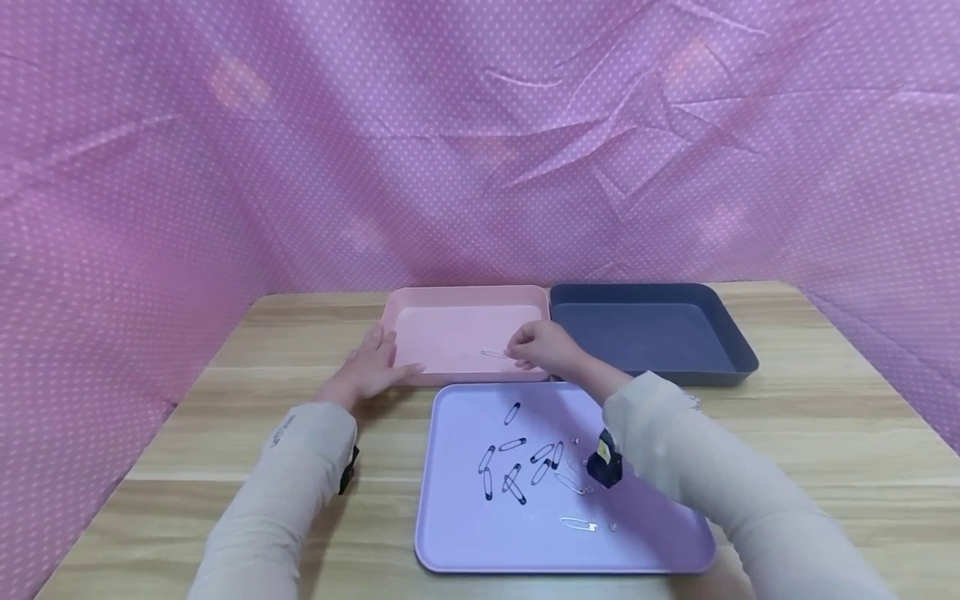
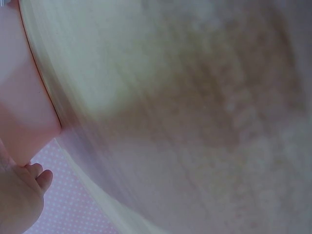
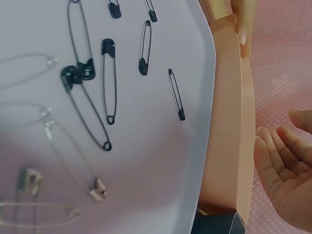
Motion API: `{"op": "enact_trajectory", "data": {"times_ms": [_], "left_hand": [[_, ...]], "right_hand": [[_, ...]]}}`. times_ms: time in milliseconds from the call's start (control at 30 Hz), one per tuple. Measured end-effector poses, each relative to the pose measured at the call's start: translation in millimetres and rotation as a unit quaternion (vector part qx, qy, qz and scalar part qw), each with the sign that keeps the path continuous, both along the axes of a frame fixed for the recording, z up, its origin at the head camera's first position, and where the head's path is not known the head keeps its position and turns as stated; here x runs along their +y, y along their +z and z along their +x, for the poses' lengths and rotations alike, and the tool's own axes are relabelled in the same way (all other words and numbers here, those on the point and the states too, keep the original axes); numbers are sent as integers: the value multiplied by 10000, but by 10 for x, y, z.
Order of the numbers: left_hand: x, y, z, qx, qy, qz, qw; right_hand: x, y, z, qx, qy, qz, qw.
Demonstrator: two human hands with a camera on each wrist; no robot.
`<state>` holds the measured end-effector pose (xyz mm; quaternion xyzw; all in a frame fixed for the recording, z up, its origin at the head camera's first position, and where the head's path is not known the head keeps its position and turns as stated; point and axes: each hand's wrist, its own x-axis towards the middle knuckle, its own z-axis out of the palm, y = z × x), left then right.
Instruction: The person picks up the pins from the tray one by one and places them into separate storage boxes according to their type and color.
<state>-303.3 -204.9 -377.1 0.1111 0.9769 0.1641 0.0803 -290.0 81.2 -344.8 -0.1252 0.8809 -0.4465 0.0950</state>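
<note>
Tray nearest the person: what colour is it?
That tray is pale lilac; it shows best in the head view.

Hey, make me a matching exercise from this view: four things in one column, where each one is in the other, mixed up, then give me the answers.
Things:
1. Left hand
2. Right hand
3. Dark tray
4. Black safety pins

Places:
A. Lying on the lavender tray
B. Over the inside of the pink tray
C. At the pink tray's front left corner
D. Standing beside the pink tray, on its right

Pairs: 1-C, 2-B, 3-D, 4-A
</note>
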Motion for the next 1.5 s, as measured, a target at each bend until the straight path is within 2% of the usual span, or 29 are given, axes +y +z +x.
{"op": "enact_trajectory", "data": {"times_ms": [300,633,967,1500], "left_hand": [[27,29,7,-76,2,-19,10000],[31,25,11,-64,-21,-62,10000],[24,23,35,-70,14,-36,10000],[7,-10,9,-12,-28,-67,10000]], "right_hand": [[132,67,154,-101,6,-48,9999],[291,76,309,-6,120,14,9999],[473,15,428,-228,323,-198,9990],[850,-69,656,-541,357,17,9979]]}}
